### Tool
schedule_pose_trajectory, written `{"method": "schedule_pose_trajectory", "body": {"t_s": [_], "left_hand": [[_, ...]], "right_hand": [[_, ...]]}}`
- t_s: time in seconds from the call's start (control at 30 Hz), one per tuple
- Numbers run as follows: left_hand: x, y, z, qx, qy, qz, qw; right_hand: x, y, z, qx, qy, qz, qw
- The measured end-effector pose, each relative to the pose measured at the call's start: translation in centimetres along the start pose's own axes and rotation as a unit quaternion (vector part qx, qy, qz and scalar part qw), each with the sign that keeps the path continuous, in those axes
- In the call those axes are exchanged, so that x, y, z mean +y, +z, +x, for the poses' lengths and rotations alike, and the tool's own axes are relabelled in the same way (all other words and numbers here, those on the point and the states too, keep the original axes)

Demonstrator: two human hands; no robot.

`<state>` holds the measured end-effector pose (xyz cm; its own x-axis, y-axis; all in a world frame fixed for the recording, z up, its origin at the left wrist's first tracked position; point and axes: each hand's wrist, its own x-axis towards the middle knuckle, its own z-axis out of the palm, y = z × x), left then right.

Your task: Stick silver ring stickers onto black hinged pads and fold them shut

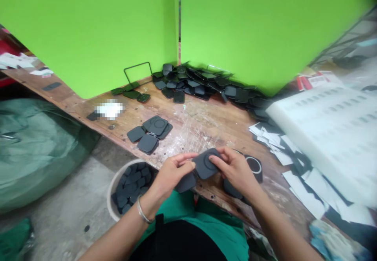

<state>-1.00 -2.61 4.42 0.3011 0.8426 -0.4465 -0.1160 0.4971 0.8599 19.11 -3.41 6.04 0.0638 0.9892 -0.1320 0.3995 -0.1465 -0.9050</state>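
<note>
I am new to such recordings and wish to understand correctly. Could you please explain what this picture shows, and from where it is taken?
There is no machine: a person works with two bare hands. The single picture comes from a camera worn on the head, looking forward and down. The left hand and right hand hold a dark flat piece with a ring mark, near the front edge of a wooden table. A small group of similar pieces lies on the table, and a large heap lies farther back, before green boards. To the right are white slips and a big white slab. Beside the table's edge, a bucket contains more dark pieces.
</note>
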Motion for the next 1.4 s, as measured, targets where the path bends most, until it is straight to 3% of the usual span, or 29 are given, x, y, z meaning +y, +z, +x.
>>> {"method": "schedule_pose_trajectory", "body": {"t_s": [0.1,0.17,0.27,0.37,0.43,0.57,0.7,0.83,0.9,0.97,1.1,1.17,1.27,1.4], "left_hand": [[-0.5,0.8,-0.4,-0.044,0.012,0.014,0.999],[-0.4,0.9,-0.4,-0.036,0.03,0.052,0.998],[0.8,-0.8,0.5,0.049,0.101,0.136,0.984],[3.0,-4.5,2.2,0.196,0.196,0.242,0.93],[4.4,-7.3,3.5,0.255,0.22,0.282,0.898],[6.1,-10.8,5.3,0.313,0.225,0.352,0.853],[7.0,-11.5,5.5,0.342,0.247,0.411,0.808],[7.2,-11.0,4.4,0.34,0.294,0.436,0.779],[6.2,-10.2,3.9,0.312,0.354,0.498,0.728],[4.4,-8.8,3.4,0.257,0.396,0.52,0.712],[0.2,-4.2,2.5,0.102,0.443,0.495,0.74],[-1.2,-1.9,2.4,0.046,0.447,0.478,0.755],[-2.1,0.4,2.8,0.01,0.451,0.462,0.764],[-2.1,1.1,4.2,0.002,0.471,0.461,0.752]], "right_hand": [[0.4,1.1,0.0,0.056,-0.011,0.057,0.997],[1.1,1.6,0.2,0.089,0.021,0.082,0.992],[2.0,1.3,0.6,0.097,0.105,0.167,0.975],[2.5,0.0,0.5,0.11,0.125,0.214,0.962],[2.6,-0.8,0.1,0.104,0.118,0.201,0.967],[3.3,-1.4,-0.9,0.073,0.088,0.155,0.981],[4.1,-1.7,-1.9,0.075,0.056,0.106,0.99],[4.4,-3.3,-2.2,0.106,0.038,0.07,0.991],[4.4,-4.6,-1.8,0.125,0.038,0.059,0.99],[4.5,-6.1,-1.1,0.157,0.032,0.029,0.987],[5.0,-9.4,0.3,0.252,-0.018,-0.101,0.962],[5.3,-10.8,0.9,0.266,-0.036,-0.157,0.95],[6.0,-12.0,1.6,0.237,-0.028,-0.247,0.939],[6.7,-12.8,2.9,0.212,-0.013,-0.325,0.922]]}}
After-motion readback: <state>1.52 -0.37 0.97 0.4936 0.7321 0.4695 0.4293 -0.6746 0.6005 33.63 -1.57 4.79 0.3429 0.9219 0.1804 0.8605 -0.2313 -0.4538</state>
